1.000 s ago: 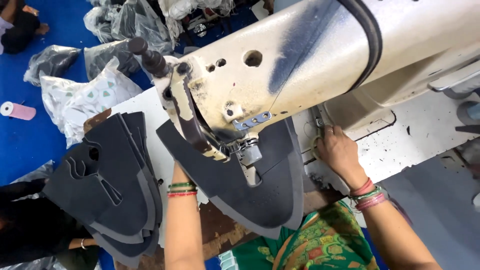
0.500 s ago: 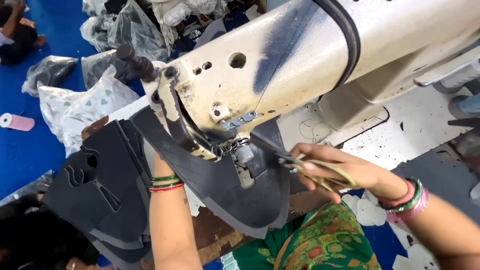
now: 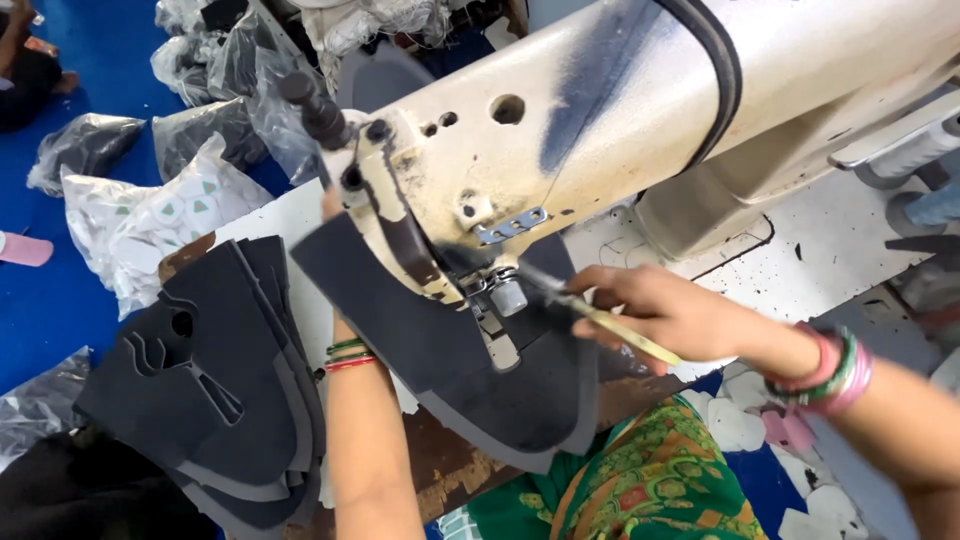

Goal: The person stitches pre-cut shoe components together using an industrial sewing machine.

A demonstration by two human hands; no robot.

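Dark grey shoe-upper panel sits under the sewing machine head, draped over the post below the presser foot, its curved lower edge hanging toward the person's lap. Looks like foam-backed fabric: light, floppy, thin, not fragile. It will sag wherever unsupported, so best taken flat at the edges on either side of the needle, not pinched at one corner.

Right hand: comes in from the right, wrist bent slightly down, fingers closed around a pair of small pale thread snips, with the tip pointing left at the presser foot. Panel lies directly below and left of this hand. Bangles on the wrist (pink and green).

Left hand: forearm runs straight up from the bottom of the view, hand goes behind the panel's upper left edge and the machine's face plate. Mostly hidden, so I cannot tell whether it grips the panel or only props it from beneath. Thin bangles on that wrist too.

Left of the left forearm: stack of matching dark cut panels on the white table. Beyond it, clear plastic bags of small parts on the blue floor.
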